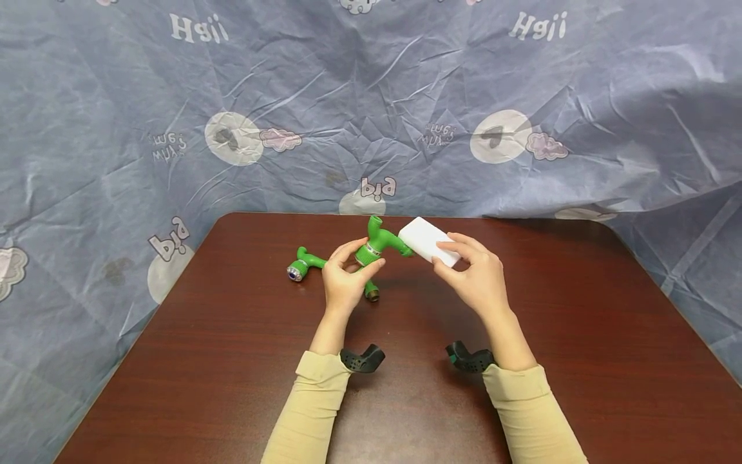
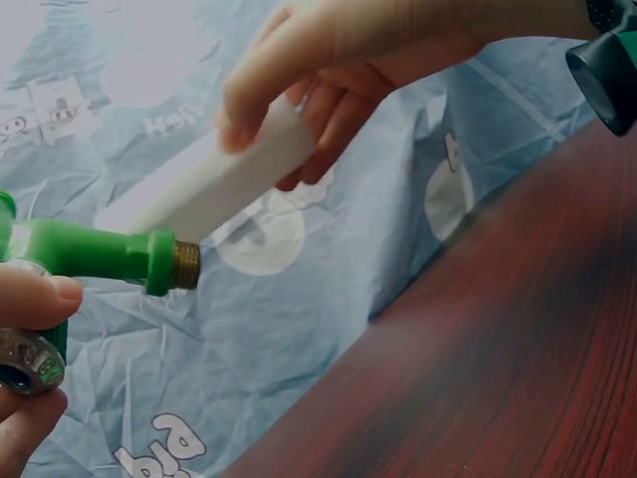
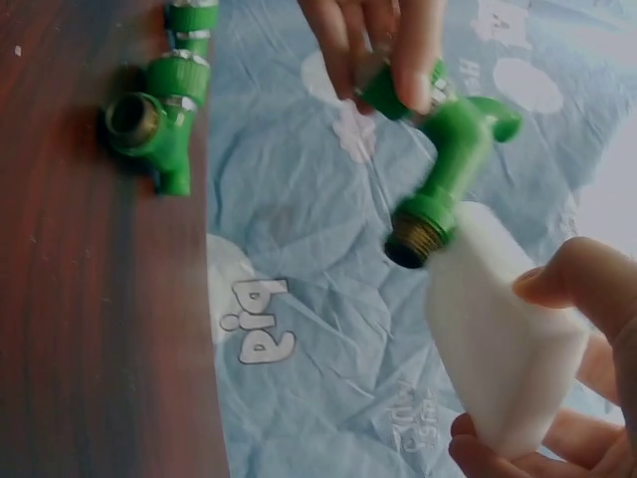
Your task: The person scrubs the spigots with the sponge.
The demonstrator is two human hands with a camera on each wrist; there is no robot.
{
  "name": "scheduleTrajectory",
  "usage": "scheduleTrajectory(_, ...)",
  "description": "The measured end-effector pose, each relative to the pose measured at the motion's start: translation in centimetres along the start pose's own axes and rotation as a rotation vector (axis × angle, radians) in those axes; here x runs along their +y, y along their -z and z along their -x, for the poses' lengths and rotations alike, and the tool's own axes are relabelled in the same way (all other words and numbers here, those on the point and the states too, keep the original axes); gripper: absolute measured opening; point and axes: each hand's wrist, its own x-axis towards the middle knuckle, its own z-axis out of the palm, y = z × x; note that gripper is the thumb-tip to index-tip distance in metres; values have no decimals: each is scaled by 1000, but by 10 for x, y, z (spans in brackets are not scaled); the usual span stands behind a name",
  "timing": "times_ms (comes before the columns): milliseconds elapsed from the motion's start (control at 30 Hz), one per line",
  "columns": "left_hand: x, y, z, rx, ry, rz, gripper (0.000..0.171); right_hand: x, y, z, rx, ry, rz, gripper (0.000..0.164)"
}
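My left hand [image 1: 343, 278] pinches a green tap [image 1: 385, 240] by its ribbed knob, holding it above the table. The tap's brass threaded end [image 2: 186, 266] points out to the right. A white sponge block [image 1: 426, 241] is in my right hand [image 1: 480, 274], gripped between thumb and fingers. In the right wrist view the sponge [image 3: 503, 334] overlaps the tap's pipe just behind its threaded end. Beyond my left hand, more green tap parts [image 1: 300, 265] lie on the table, partly hidden by that hand; a brass-ended piece [image 1: 371, 293] shows to its right.
The dark reddish-brown table [image 1: 580, 322] spreads out under both arms. A wrinkled blue-grey printed cloth [image 1: 371, 96] hangs behind and along the sides. Black wrist mounts [image 1: 362, 359] stick out from both sleeves.
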Motion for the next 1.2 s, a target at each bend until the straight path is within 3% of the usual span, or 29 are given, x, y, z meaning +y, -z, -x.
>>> scheduleTrajectory(167, -3, -2, 0, 25, -3, 10, 41, 1, 9, -4, 71, -66, -94, 25)
scheduleTrajectory(367, -33, -11, 3, 54, 51, 45, 41, -4, 14, -6, 149, -52, -159, 25)
scheduleTrajectory(467, -45, -16, 7, 82, 78, 6, 39, -14, 16, -7, 155, -49, -186, 25)
scheduleTrajectory(733, -58, -24, 19, 127, 78, -199, 32, -40, 23, -7, 140, -47, -166, 23)
scheduleTrajectory(1000, -74, -29, 27, 88, 37, -495, 32, -42, 25, -7, 148, -50, -149, 23)
scheduleTrajectory(1200, -81, -35, 31, 56, -6, -591, 32, -40, 25, -7, 150, -52, -150, 24)
